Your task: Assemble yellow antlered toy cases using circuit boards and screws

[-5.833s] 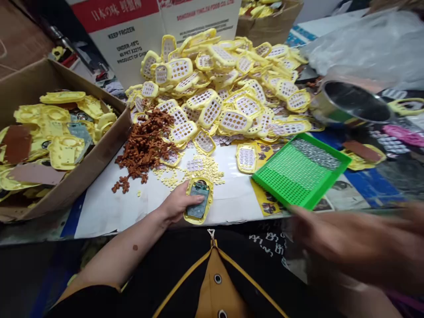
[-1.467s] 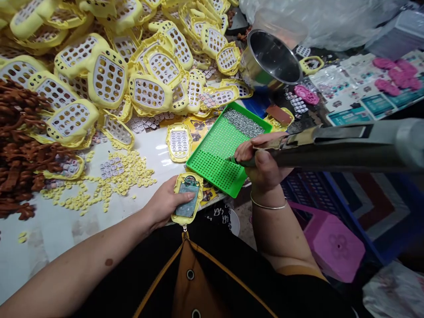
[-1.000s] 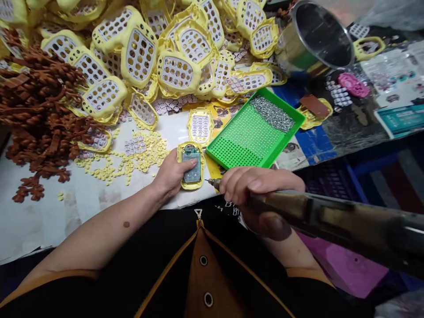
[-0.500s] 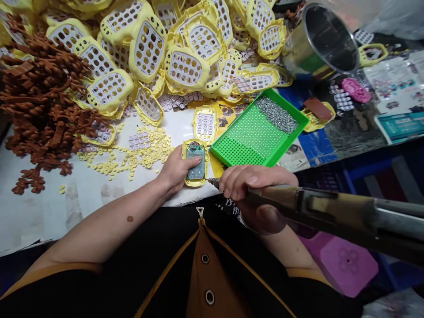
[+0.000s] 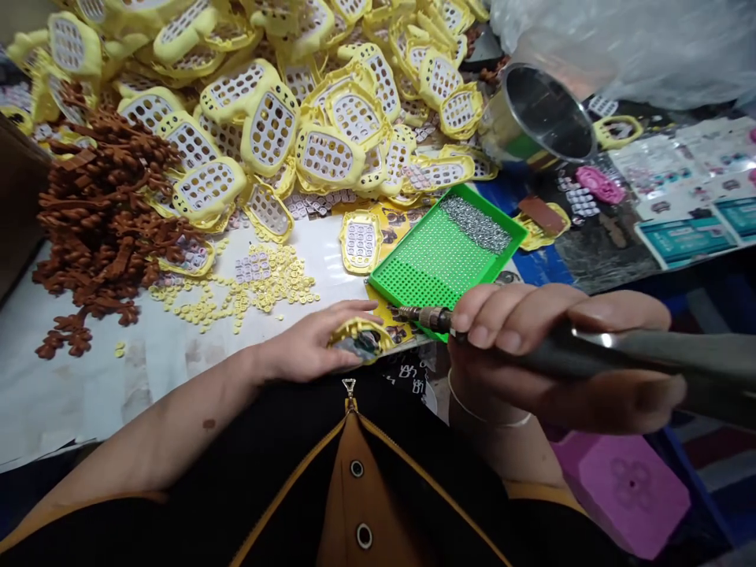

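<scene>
My left hand (image 5: pixel 316 340) is closed around a yellow toy phone shell (image 5: pixel 361 339), tilted on edge at the table's front, its inside partly hidden by shadow and fingers. My right hand (image 5: pixel 520 331) grips a dark power screwdriver (image 5: pixel 591 350), whose metal tip points left, apart from the shell. Just beyond my left hand lies another yellow shell (image 5: pixel 361 242) with pale keys in it. A green perforated tray (image 5: pixel 434 264) stands to its right, with a heap of small silver screws (image 5: pixel 477 222) at its far end.
Yellow shells (image 5: pixel 327 153) are piled along the back. Brown plastic parts (image 5: pixel 106 213) are heaped at left, and small yellow pieces (image 5: pixel 265 291) lie scattered nearby. A metal pot (image 5: pixel 546 118) stands at back right. A pink stool (image 5: pixel 629 488) is below, right.
The screwdriver has drawn back, up and to the right, away from the shell. My left hand has tilted the shell, so the green circuit board no longer faces up.
</scene>
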{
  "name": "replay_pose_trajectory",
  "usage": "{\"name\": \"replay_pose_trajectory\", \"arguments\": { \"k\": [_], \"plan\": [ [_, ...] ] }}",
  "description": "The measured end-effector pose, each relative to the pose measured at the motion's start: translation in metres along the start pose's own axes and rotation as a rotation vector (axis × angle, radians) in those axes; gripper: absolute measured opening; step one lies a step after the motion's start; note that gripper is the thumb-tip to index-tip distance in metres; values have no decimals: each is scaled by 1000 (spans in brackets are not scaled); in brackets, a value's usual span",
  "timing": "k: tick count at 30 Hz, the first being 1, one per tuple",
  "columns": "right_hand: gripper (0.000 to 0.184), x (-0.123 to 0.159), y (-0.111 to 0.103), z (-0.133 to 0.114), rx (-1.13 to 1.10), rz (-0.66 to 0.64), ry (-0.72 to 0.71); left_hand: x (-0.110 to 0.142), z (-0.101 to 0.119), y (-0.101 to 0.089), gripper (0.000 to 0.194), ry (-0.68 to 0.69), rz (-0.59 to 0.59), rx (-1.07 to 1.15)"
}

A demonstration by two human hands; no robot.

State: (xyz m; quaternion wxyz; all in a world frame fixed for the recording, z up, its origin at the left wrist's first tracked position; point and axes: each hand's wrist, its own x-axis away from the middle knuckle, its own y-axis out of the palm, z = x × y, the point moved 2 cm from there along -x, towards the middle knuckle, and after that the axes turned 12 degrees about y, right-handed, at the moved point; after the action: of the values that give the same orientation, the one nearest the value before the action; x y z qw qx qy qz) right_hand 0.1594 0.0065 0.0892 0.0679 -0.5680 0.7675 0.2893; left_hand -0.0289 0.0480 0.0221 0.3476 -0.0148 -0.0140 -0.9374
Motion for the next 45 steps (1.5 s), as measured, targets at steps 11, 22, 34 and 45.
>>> {"name": "replay_pose_trajectory", "arguments": {
  "k": [11, 22, 34, 45],
  "plan": [
    [17, 1, -10, 0, -52, -123, 38, 1, 12, 19, 68, 202, -214, -341],
    [16, 1, -5, 2, -71, -145, 75, -1, 9, 23, 68, 154, -275, -442],
    [18, -1, -6, 2, -74, -101, 122, -1, 7, 18, 62, 153, -232, -343],
    [22, 26, -1, 16, -19, -124, 121, -22, -25, 8, 38, -217, 722, 535]
  ]
}}
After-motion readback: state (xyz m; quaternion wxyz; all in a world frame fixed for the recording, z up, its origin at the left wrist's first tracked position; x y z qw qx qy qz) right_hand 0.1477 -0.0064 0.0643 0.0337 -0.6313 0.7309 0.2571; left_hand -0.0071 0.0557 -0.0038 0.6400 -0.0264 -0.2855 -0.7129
